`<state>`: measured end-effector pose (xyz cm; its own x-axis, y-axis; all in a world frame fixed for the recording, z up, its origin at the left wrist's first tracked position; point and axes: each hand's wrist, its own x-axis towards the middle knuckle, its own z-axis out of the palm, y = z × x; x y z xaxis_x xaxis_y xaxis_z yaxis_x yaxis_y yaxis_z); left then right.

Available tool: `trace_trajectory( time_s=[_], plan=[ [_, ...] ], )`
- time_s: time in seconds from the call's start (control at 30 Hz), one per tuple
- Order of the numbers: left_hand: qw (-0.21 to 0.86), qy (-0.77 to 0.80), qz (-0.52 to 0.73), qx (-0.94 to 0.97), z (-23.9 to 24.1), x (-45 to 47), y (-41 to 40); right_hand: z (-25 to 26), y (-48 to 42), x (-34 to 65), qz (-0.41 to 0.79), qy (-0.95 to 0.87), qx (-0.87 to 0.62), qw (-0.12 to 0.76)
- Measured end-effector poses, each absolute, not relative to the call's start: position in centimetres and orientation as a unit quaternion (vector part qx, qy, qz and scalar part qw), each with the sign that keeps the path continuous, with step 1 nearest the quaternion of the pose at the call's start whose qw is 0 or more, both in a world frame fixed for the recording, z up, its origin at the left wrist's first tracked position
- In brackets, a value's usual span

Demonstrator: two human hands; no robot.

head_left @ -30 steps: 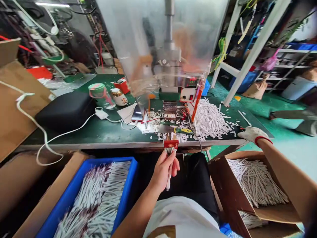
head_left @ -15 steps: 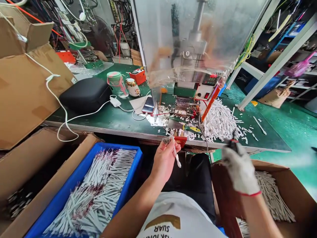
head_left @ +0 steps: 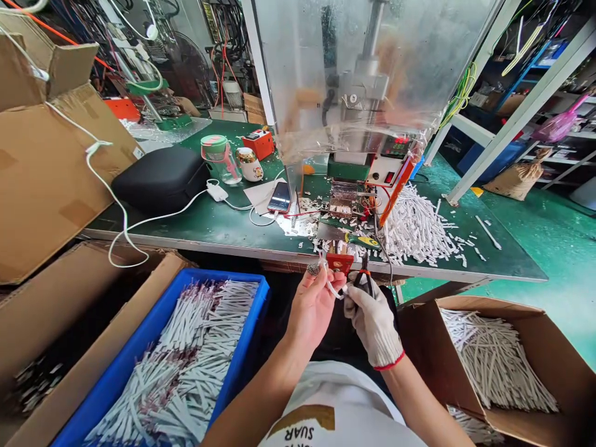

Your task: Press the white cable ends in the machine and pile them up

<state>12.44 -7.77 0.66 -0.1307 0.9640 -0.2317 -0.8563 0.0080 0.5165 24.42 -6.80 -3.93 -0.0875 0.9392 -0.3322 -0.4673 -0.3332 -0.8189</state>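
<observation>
Head view: my bare left hand [head_left: 311, 313], at lower centre of the frame, has its fingers [head_left: 321, 279] curled closed, pinching a white strip [head_left: 331, 287] that ends in a small metal tip [head_left: 313, 269]. My gloved right hand [head_left: 372, 326] lies just beside it, its fingers wrapped shut around small pliers [head_left: 364, 276]. The pliers' points sit very near the strip; whether they touch it cannot be told. The strip appears light and soft, bowing into a loop between my hands, so it would probably bend if held loosely; the firmest hold seems close to the tip. At lower left, a blue crate [head_left: 251, 310] holds bundled strips; at lower right, a cardboard box [head_left: 433, 347] holds more. At upper centre, a loose white pile [head_left: 414, 226] lies on a green bench [head_left: 223, 233], beside a machine [head_left: 395, 164] behind a clear plastic shield [head_left: 298, 74].
</observation>
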Motion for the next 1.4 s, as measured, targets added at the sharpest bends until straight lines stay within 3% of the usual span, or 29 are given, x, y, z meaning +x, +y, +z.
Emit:
trace_trajectory(
  time_s=[0.13,0.33,0.47,0.9,1.2,1.4],
  plan=[
    [0.65,0.286,0.695,0.112,0.4,11.4,-7.7,-4.5,-7.3,26.0,0.608,-0.389,-0.506,0.473],
    [0.645,0.387,0.634,0.18,0.0,11.3,-8.0,-3.0,-7.5,28.0,0.135,-0.758,-0.531,0.354],
    [0.673,0.384,0.608,0.173,-0.1,11.4,-8.3,-2.2,-6.2,28.6,-0.024,-0.823,-0.465,0.325],
    [0.739,0.34,0.574,0.09,-0.6,11.2,-8.1,-2.6,-4.6,29.0,-0.101,-0.844,-0.43,0.304],
    [0.747,0.349,0.556,0.106,-0.8,10.9,-8.3,-1.6,-4.3,29.7,-0.133,-0.87,-0.423,0.216],
    [0.646,0.466,0.566,0.212,-2.0,11.6,-8.7,-1.6,-4.3,30.2,-0.167,-0.871,-0.42,0.192]
  ],
)
